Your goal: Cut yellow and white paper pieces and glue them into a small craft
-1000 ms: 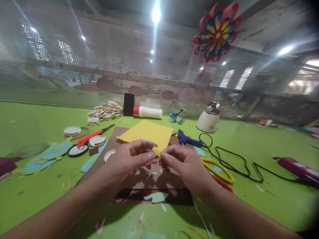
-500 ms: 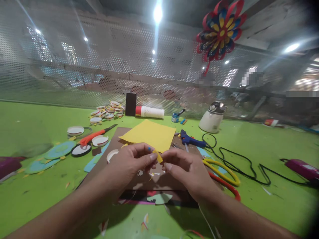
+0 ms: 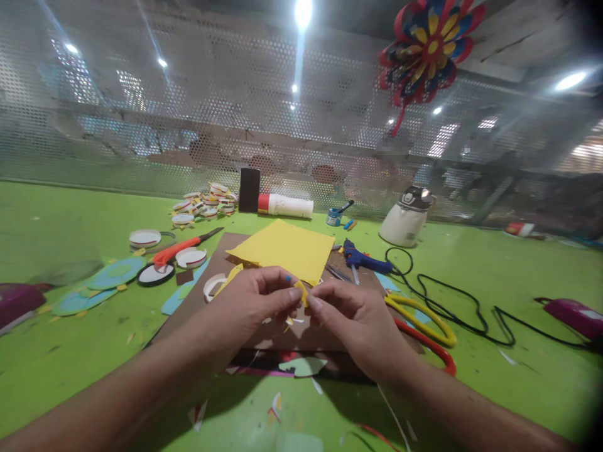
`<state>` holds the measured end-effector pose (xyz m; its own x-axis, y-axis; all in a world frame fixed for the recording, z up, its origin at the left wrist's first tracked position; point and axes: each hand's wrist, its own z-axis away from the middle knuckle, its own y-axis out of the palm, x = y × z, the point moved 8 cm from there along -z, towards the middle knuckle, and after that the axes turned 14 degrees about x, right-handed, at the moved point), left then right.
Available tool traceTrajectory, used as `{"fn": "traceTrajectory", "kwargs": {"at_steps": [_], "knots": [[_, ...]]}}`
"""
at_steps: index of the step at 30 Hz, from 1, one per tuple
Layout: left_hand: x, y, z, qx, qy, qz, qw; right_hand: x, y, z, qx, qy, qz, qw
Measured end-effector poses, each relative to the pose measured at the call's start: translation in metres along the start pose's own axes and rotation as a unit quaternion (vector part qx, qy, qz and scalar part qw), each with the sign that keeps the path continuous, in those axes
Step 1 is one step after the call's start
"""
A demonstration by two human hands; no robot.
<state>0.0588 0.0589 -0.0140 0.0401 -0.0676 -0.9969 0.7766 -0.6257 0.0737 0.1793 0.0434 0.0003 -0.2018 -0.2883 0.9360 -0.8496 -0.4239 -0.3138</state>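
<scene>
Between my two hands is a small folded piece of yellow paper [image 3: 302,292]. My left hand [image 3: 264,298] pinches it between thumb and fingers, and a blue spot shows on one finger. My right hand [image 3: 351,317] closes thumb and fingertips on the other edge of the same piece. Just beyond my hands a large yellow sheet [image 3: 285,248] lies on a brown board [image 3: 226,251]. A white paper ring [image 3: 214,287] and a yellow strip [image 3: 230,276] are by my left hand. White and yellow scraps lie on the board beneath.
On the left are orange-handled scissors [image 3: 181,250], blue paper discs [image 3: 117,271] and a pile of small rings [image 3: 207,204]. A blue glue gun [image 3: 365,258] with a black cord, yellow-and-red scissor handles [image 3: 424,320] and a white jug [image 3: 406,220] stand or lie to the right.
My right fingertips have come closer to my left and now touch the yellow piece. The view has tilted slightly, so the table objects sit a little higher.
</scene>
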Motion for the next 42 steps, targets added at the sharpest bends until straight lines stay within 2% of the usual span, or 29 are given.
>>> {"fn": "traceTrajectory", "kwargs": {"at_steps": [8,13,17,22,27,31,34,36,37,38,40,42], "knots": [[0.011,0.001,0.000,-0.017,-0.010,0.103,0.994,-0.007,-0.003,0.001,-0.018,0.017,-0.033,0.999],[0.015,-0.001,0.000,-0.027,-0.001,0.119,0.992,-0.018,0.006,0.000,0.014,0.047,-0.098,0.994],[0.012,-0.004,0.000,-0.034,0.007,0.121,0.992,-0.016,0.011,-0.002,0.039,0.022,-0.126,0.991],[0.005,-0.012,0.000,-0.057,0.024,0.097,0.993,-0.007,-0.001,-0.002,0.004,0.013,-0.022,1.000],[0.002,-0.010,-0.003,-0.030,0.035,0.077,0.996,0.007,-0.013,-0.002,-0.031,-0.031,0.055,0.997],[0.007,-0.010,-0.003,-0.030,0.015,0.131,0.991,0.015,-0.033,-0.002,-0.104,-0.057,0.133,0.984],[0.010,-0.012,-0.002,-0.041,0.003,0.154,0.987,0.021,-0.061,0.003,-0.133,-0.057,0.165,0.976],[0.009,-0.011,-0.002,-0.038,0.005,0.153,0.987,0.023,-0.082,0.012,-0.118,-0.018,0.229,0.966],[0.008,-0.011,-0.002,-0.035,0.005,0.149,0.988,0.021,-0.092,0.018,-0.101,0.024,0.288,0.952],[0.006,-0.010,-0.001,-0.034,0.007,0.141,0.989,0.018,-0.101,0.025,-0.073,0.078,0.366,0.925],[0.002,-0.010,0.000,-0.036,0.013,0.115,0.993,0.011,-0.118,0.044,-0.044,0.135,0.414,0.899],[-0.004,-0.010,0.002,-0.043,0.028,0.085,0.995,0.003,-0.123,0.061,0.004,0.173,0.451,0.876]]}}
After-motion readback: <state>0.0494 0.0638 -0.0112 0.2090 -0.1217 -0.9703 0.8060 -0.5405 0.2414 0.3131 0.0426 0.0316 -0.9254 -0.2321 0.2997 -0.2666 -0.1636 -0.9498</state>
